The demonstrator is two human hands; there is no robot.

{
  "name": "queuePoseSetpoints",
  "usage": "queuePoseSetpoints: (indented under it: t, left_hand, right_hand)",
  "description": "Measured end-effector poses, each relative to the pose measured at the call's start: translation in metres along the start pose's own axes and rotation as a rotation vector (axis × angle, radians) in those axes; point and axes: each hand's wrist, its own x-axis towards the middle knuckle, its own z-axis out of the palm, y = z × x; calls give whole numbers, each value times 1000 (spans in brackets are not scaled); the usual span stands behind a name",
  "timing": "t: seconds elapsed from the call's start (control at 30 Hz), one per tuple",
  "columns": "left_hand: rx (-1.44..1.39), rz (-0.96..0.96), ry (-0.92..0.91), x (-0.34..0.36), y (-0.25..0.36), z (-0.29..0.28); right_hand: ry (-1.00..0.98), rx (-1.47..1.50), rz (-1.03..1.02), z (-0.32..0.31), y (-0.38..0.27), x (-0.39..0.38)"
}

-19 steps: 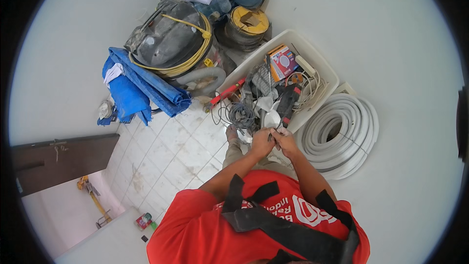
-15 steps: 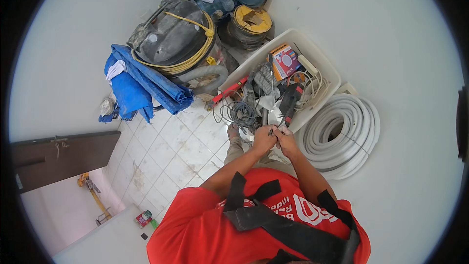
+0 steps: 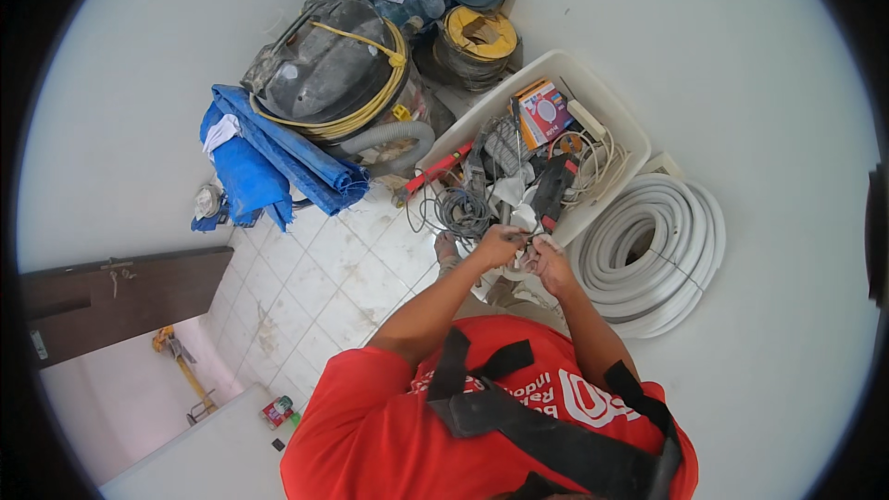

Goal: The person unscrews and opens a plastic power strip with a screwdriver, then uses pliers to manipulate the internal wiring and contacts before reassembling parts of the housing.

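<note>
Both my hands are close together over the near edge of a white plastic bin. The fingers of my left hand are closed in a pinch. Beside it, my right hand is also closed, fingertips meeting near the left hand's. Something small and dark shows between them, too small to name. Just beyond my hands lie a black-and-red tool and a loose coil of grey wire. A red bar-shaped tool leans at the bin's left side.
A large coil of white tubing stands right of the bin. Inside it sits an orange-and-white box. To the left are a dusty vacuum cleaner and a folded blue tarp. Behind are a yellow spool and a brown door far left.
My hands have moved slightly apart and a little away from my body. The right hand has turned, showing more of its fingers. The view has shifted a little.
</note>
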Motion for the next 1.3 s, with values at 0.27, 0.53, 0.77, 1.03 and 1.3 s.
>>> queuePoseSetpoints:
  t: [0.27,0.53,0.77,1.03,1.3]
  left_hand:
    - [-433,-200,8,-1,-13,-22]
    - [-524,-138,-5,-4,-23,-26]
    - [-233,-83,-18,-13,-12,-23]
    - [306,356,187,-19,-42,-10]
    - [92,169,115,-30,-26,-4]
  right_hand:
    - [101,-154,-8,5,-11,19]
    - [134,-313,-34,27,-11,16]
    - [139,-958,-414,16,6,20]
    - [114,-941,-513,8,25,12]
    - [164,-1049,-437,12,8,4]
